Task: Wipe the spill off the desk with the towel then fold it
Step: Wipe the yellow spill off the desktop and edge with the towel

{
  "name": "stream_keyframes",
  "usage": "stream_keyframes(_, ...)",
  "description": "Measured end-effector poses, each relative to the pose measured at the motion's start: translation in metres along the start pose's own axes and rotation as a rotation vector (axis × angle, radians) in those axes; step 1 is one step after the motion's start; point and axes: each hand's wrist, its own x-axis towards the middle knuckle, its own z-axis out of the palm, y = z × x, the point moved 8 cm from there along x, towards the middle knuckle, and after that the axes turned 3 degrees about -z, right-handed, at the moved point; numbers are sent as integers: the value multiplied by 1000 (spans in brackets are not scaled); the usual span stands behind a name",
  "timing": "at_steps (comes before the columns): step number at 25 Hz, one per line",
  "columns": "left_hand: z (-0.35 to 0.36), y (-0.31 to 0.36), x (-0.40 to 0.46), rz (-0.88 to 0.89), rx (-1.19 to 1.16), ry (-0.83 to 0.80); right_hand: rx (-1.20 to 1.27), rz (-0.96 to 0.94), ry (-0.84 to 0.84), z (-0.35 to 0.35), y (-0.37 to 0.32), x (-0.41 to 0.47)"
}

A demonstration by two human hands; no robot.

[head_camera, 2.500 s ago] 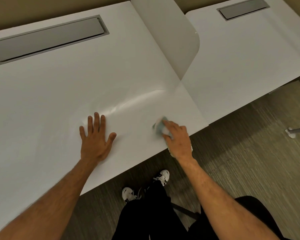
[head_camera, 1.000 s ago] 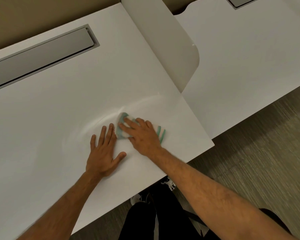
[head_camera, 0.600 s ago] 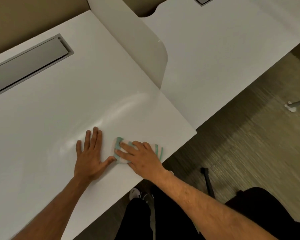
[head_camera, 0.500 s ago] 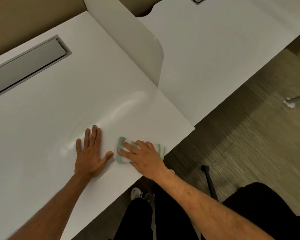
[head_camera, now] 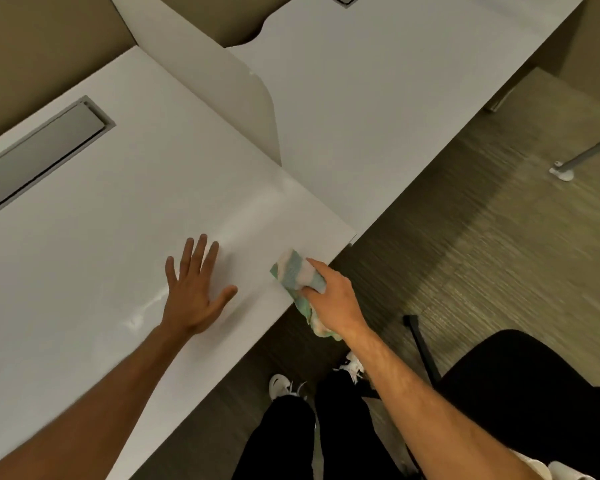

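Observation:
My right hand (head_camera: 333,299) grips a bunched white towel with green stripes (head_camera: 293,273) at the front edge of the white desk (head_camera: 84,254). Part of the towel hangs past the edge below my palm. My left hand (head_camera: 194,289) lies flat on the desk with fingers spread, a short way left of the towel and holding nothing. Faint wet streaks (head_camera: 142,310) shine on the desk just left of my left wrist, and a paler sheen (head_camera: 253,216) runs beyond my fingers.
An upright white divider panel (head_camera: 222,88) separates this desk from a second white desk (head_camera: 378,81) on the right. A grey cable-tray lid (head_camera: 39,150) is set into the desk at the far left. A black chair (head_camera: 520,393) and a metal leg foot (head_camera: 561,173) stand on the carpet.
My right hand has dragged the towel rightward, from beside my left thumb to the desk's front edge, where it now partly overhangs. My left hand stayed flat in place.

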Motion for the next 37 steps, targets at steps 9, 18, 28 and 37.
stream_keyframes(9,18,110,122,77,-31,-53,344,30,244,-133,32,35)
stream_keyframes(18,56,116,141,35,107,-69,474,108,181,-163,80,143)
stream_keyframes(28,56,118,142,7,136,-103,569,176,-145,-113,78,230)
stream_keyframes(37,52,121,142,-13,153,-127,472,143,-463,-34,33,242)
